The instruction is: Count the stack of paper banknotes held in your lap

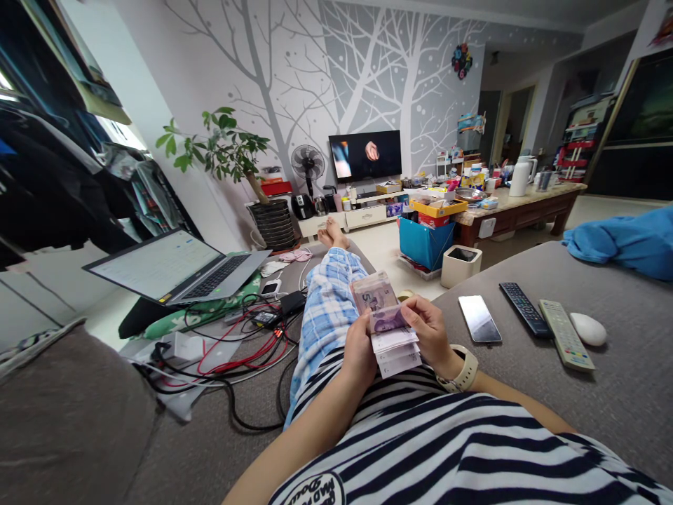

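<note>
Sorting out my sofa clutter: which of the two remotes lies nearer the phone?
The black remote, right beside the phone; the pale grey remote lies farther out, by the white mouse.

One wad of banknotes, two remotes, one mouse, one laptop; one fan, one television

In the centre of the frame both hands close around a stack of banknotes: the left hand grips its left edge and the right hand, with a pale watch on its wrist, grips its right edge. The front notes are bent upward. At right, a phone, two remotes and a white mouse lie on the grey sofa; at left, an open laptop sits above tangled cables.
</note>
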A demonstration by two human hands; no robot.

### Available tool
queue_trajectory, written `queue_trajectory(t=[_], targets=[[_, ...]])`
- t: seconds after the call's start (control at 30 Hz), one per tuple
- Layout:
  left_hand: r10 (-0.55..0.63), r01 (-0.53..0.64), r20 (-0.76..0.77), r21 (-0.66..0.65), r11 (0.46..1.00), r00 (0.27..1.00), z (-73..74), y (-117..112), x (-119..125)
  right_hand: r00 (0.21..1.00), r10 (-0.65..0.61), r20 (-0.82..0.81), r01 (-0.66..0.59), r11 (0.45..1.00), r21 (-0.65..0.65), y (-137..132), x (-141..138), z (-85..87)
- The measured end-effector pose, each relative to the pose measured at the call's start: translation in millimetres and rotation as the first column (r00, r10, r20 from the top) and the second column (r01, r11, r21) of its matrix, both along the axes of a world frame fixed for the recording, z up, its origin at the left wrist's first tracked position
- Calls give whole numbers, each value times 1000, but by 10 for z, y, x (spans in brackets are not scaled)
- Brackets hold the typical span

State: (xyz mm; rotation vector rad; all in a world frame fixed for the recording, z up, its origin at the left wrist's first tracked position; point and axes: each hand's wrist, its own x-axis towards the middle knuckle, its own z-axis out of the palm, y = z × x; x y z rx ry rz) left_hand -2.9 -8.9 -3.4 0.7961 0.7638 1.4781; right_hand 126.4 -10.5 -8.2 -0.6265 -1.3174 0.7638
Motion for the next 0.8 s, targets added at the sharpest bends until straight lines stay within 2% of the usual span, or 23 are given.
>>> queue_trajectory(t=[0.27,0.5,0.7,0.8], targets=[[3,-2,-52,32,999,999,-33,11,-3,1000,5,-2,-5,1000,30,-21,10,27],[-50,52,52,-41,998,997,11,-5,8,999,-29,25,28,998,56,-21,16,20],[-38,41,52,-70,997,998,-23,6,-6,1000,-10,9,10,997,82,-12,29,6],[-38,42,64,-61,997,997,-39,19,-10,999,44,-15,-43,995,85,9,25,-22]])
